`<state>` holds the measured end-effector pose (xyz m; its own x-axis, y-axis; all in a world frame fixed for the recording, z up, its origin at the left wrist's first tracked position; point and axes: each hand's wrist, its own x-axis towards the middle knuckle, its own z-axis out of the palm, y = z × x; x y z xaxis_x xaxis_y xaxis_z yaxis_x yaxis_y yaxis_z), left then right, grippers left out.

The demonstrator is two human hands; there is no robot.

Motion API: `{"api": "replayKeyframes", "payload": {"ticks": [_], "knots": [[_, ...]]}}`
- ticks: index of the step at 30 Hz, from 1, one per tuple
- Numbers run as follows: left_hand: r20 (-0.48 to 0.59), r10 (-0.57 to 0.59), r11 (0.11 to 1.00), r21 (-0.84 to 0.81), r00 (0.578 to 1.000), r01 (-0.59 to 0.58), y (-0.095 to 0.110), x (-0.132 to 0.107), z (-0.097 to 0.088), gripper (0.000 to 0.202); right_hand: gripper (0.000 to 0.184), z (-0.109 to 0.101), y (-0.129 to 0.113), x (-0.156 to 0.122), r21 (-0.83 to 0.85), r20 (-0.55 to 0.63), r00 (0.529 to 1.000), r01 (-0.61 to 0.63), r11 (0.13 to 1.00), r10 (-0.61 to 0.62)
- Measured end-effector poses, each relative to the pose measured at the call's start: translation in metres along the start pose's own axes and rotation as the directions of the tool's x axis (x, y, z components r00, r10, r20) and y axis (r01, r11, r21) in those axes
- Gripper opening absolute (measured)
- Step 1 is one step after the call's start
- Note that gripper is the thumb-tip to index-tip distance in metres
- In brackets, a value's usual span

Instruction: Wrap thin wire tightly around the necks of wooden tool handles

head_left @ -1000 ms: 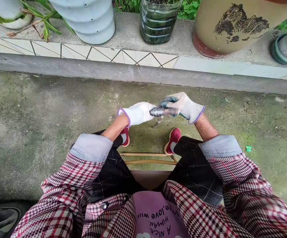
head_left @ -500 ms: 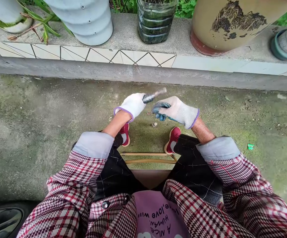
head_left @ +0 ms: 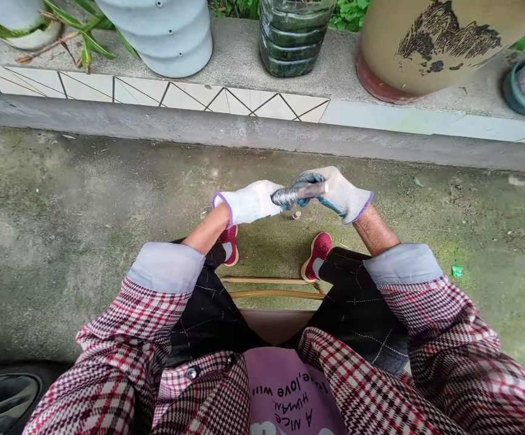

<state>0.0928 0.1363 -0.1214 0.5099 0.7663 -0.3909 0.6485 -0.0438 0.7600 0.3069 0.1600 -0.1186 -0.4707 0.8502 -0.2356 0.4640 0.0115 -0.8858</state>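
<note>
In the head view, a short stick with silvery wire wound round its middle (head_left: 286,196) points to the right, its bare end pale. My left hand (head_left: 257,199), in a white glove with a purple cuff, is closed round the stick's left part. Beside and behind the bare end is my right hand (head_left: 334,187), in a like glove with a blue-grey coated palm. Its fingers are curled and closed; what they pinch, if anything, is hidden by the stick. On the ground just below the hands lies a small pale round piece (head_left: 296,214).
A low concrete ledge (head_left: 235,45) bears a white ribbed pot (head_left: 167,39), a cut plastic bottle planter (head_left: 295,39) and a large tan pot (head_left: 407,54). Yellowish seat bars (head_left: 275,294) lie between my legs. A green scrap (head_left: 457,270) is on the floor; a wheel (head_left: 3,399) stands lower left.
My left hand has moved right and slightly down with the wire-wound stick. My right hand has shifted slightly right and up; the stick's end now overlaps it. The view has shifted a little.
</note>
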Motion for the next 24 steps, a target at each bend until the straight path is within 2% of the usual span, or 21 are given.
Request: {"api": "replayKeyframes", "payload": {"ticks": [3,6,9,12,14,16,18,21,24], "knots": [[-0.109,-0.118,0.967,-0.241,0.987,0.089,0.008,-0.003,-0.010,0.010,0.022,0.004,0.004,0.000,0.154,-0.041,0.999,0.006,0.988,0.000],[-0.244,-0.245,0.915,-0.377,0.938,0.141,0.017,-0.002,-0.021,0.018,0.018,0.006,0.007,-0.003,0.191,0.051,0.998,-0.045,0.981,0.036],[-0.335,-0.339,0.882,-0.439,0.879,0.173,0.016,0.002,-0.030,0.021,0.016,0.006,0.006,-0.009,0.135,0.126,0.991,-0.052,0.989,0.035],[-0.374,-0.360,0.893,-0.403,0.855,0.200,0.002,0.009,-0.033,0.023,0.020,0.008,-0.002,-0.016,0.080,0.167,0.984,-0.070,0.994,0.056],[-0.393,-0.344,0.929,-0.274,0.853,0.248,-0.011,0.013,-0.032,0.025,0.023,0.010,-0.010,-0.021,0.048,0.186,0.979,-0.097,0.994,0.087],[-0.402,-0.300,0.948,-0.020,0.865,0.319,-0.021,0.016,-0.031,0.026,0.026,0.011,-0.019,-0.025,-0.014,0.186,0.979,-0.079,0.997,0.080],[-0.365,-0.266,0.885,0.273,0.892,0.376,-0.025,0.017,-0.026,0.028,0.027,0.012,-0.026,-0.027,-0.111,0.167,0.985,-0.023,0.994,0.041],[-0.228,-0.279,0.764,0.537,0.933,0.359,-0.019,0.016,-0.010,0.032,0.026,0.011,-0.028,-0.027,-0.297,0.121,0.992,0.001,0.955,0.036],[-0.007,-0.279,0.739,0.637,0.960,0.219,-0.006,0.012,0.010,0.031,0.025,0.008,-0.020,-0.022,-0.451,0.098,0.993,-0.016,0.893,0.067]]}}
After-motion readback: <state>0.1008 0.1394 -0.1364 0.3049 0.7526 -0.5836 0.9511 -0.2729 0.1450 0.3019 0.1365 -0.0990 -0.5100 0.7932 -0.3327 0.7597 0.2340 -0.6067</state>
